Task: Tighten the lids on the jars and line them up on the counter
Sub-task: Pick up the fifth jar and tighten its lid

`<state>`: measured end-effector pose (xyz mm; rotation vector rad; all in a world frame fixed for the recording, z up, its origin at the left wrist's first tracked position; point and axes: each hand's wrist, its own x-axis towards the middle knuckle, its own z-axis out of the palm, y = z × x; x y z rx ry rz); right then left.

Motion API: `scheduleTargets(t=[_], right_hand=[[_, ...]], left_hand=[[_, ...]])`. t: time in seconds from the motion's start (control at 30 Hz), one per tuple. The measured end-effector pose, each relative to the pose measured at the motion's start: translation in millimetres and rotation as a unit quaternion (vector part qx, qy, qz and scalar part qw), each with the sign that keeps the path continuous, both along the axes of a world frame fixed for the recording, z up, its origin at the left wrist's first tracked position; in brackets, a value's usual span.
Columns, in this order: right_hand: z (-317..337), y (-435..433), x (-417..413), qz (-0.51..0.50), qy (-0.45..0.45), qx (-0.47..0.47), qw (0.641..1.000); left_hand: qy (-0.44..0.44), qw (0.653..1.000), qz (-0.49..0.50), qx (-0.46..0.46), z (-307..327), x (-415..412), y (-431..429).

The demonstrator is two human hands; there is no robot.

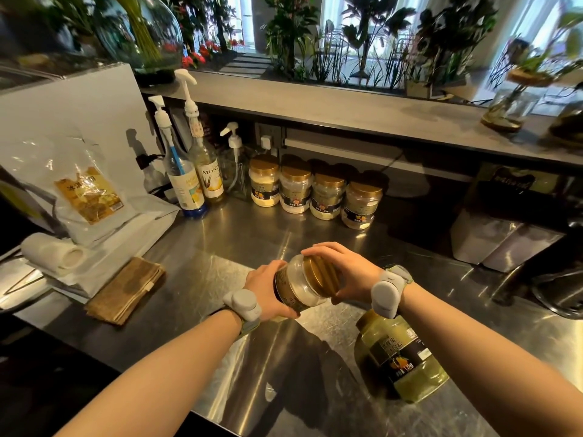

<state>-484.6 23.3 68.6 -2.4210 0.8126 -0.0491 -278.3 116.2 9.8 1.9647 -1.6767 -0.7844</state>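
Left hand point(268, 290): fingers point(284, 313) wrapped round body of jar point(298, 290), gripping. Jar held off bench point(220, 241), tipped on side, gold lid point(321, 274) facing right.
Right hand point(347, 272): fingers point(318, 249) curled over lid rim, thumb under it, clasping lid.
Second jar point(402, 359), greenish contents, dark label: on bench, nearer person than right fingers, partly under right wrist.
Row of four gold-lidded jars point(315, 193): upright, side by side, well beyond both sets of fingers, at bench's back edge.
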Motion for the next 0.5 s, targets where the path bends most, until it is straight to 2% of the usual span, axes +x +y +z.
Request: scheduleTargets(t=[0.3, 0.5], right_hand=[[0.8, 2.3, -1.2, 0.038, 0.006, -0.056, 0.998], [0.5, 2.1, -0.8, 0.043, 0.033, -0.058, 0.997]], left_hand=[[-0.007, 1.000, -0.017, 0.009, 6.0, 2.5, -2.0], [-0.009, 0.999, -0.040, 0.033, 6.6, 4.5, -3.2]])
